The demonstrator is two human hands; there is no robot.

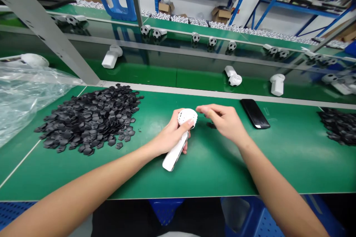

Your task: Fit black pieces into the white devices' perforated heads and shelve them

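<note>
My left hand is wrapped round a white plastic device with a ball-shaped head and a flat handle. Small holes and slots dot the ball, and its handle slants down toward me. Just right of the ball, apart from it, my right hand has thumb and forefinger pinched together. Whatever those fingertips hold is too small to make out. A few black pieces lie on the green tabletop beneath the right hand. To the left spreads a big heap of black pentagon-shaped pieces.
A black phone-like slab lies right of my right hand. Another black heap sits at the right edge, a clear plastic bag at the left. Beyond a pale rail, white ball-headed devices rest on a green surface. A metal post rises at left.
</note>
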